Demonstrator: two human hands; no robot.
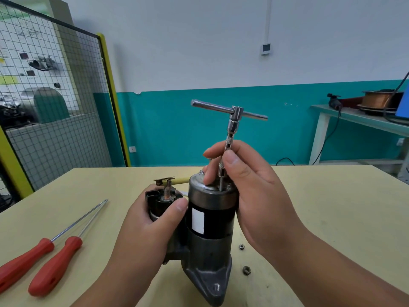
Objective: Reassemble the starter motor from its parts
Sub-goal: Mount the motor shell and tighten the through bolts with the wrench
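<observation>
Black and grey cylindrical starter motor point(221, 227) stands upright on the pale wooden table point(321, 207), plain white sticker point(197, 220) on its side, nothing readable. Left hand point(152, 227) grips the black solenoid point(162, 203), right hand point(250, 187) pinches the chrome T-handle wrench point(234, 116) by its shaft. Two small nuts point(246, 270) sit below the right hand, two red-handled screwdrivers point(55, 258) left of the left hand

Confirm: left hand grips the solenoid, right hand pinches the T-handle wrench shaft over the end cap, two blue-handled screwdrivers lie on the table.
One error: the head view shows the screwdrivers have red handles, not blue. The left hand does grip the solenoid, and the right hand pinches the T-handle wrench shaft over the end cap.
</observation>
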